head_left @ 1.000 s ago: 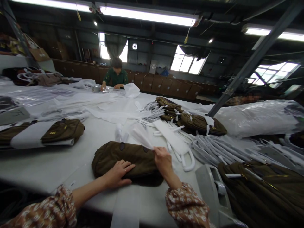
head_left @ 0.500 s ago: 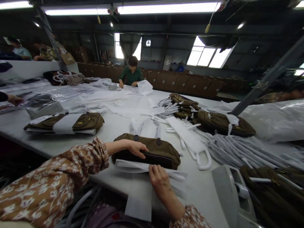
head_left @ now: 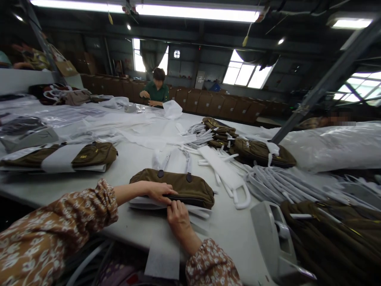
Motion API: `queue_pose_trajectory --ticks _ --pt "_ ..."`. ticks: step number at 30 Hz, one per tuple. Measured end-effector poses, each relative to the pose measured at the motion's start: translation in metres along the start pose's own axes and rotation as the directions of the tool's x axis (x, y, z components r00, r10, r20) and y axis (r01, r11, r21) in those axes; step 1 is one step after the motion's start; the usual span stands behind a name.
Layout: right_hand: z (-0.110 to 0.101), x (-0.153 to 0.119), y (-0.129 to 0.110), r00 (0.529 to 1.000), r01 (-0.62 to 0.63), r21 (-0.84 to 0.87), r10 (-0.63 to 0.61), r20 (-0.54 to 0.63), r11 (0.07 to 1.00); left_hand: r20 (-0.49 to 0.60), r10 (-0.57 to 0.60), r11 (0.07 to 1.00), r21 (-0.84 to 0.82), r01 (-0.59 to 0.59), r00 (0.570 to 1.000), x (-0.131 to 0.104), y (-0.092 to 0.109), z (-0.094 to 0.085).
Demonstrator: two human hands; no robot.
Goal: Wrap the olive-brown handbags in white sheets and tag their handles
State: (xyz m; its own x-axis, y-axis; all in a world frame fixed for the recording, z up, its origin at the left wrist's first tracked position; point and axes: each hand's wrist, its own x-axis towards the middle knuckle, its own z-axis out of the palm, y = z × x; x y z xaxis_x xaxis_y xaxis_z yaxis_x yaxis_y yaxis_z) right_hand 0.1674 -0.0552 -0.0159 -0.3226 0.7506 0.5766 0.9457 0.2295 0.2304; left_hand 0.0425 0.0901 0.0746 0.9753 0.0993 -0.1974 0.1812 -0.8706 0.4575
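Note:
An olive-brown bag (head_left: 175, 183) lies on the white table in front of me, its two wrapped handles (head_left: 188, 163) pointing away. My left hand (head_left: 159, 192) rests on the bag's near side, fingers stretched toward the right. Just right of its fingertips, my right hand (head_left: 177, 216) is closed at the bag's near edge, over folded white sheets (head_left: 198, 212); what its fingers pinch is too small to make out. A pale strip (head_left: 163, 258) hangs over the table's front edge below the hands.
Another olive bag with a white band (head_left: 59, 158) lies at left. Wrapped tubes (head_left: 276, 184), a grey dispenser (head_left: 272, 238) and brown bags (head_left: 336, 238) stand at right. Across the table sits a person in green (head_left: 156, 91). A metal post (head_left: 312, 95) rises at right.
My left hand has come down onto the bag's near edge. My right hand has moved up to meet it, and the white sheets now lie closer under the bag. The view has shifted right.

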Motion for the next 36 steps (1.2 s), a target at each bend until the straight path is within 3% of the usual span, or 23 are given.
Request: queue_pose_trajectory --ticks 4,13,20,23,25,31,34,36 --pt "0.009 -0.007 0.004 0.999 0.045 0.012 -0.045 0.021 0.999 -0.028 0.001 0.996 0.088 0.001 1.0 -0.006 0.001 0.016" --pt "0.007 -0.014 0.015 0.995 0.048 0.15 -0.061 0.082 0.988 -0.145 -0.098 0.964 0.231 0.13 0.985 -0.014 0.0 0.055" --pt "-0.021 -0.023 0.033 0.987 0.11 0.259 -0.136 0.083 0.96 -0.225 -0.085 0.963 0.233 0.138 0.971 -0.015 -0.001 0.067" --pt "-0.034 -0.027 0.048 0.999 0.008 0.194 -0.018 0.048 0.981 -0.277 -0.053 0.962 0.245 0.124 0.959 -0.015 0.0 0.072" --pt "-0.035 -0.029 0.058 0.994 -0.069 0.141 0.057 0.093 0.988 -0.279 -0.039 0.95 0.288 0.122 0.96 -0.015 0.003 0.073" --pt "-0.032 -0.042 0.067 0.986 -0.067 0.104 0.05 0.157 0.992 -0.237 -0.038 0.919 0.373 0.127 0.971 -0.012 0.01 0.076" --pt "-0.035 -0.064 0.053 0.988 0.061 0.133 -0.079 0.132 0.989 -0.242 -0.09 0.913 0.367 0.176 0.966 -0.008 0.009 0.079" --pt "-0.03 -0.086 0.036 0.978 0.207 0.155 -0.21 0.005 0.966 -0.261 -0.09 0.911 0.369 0.185 0.961 -0.005 0.008 0.08"
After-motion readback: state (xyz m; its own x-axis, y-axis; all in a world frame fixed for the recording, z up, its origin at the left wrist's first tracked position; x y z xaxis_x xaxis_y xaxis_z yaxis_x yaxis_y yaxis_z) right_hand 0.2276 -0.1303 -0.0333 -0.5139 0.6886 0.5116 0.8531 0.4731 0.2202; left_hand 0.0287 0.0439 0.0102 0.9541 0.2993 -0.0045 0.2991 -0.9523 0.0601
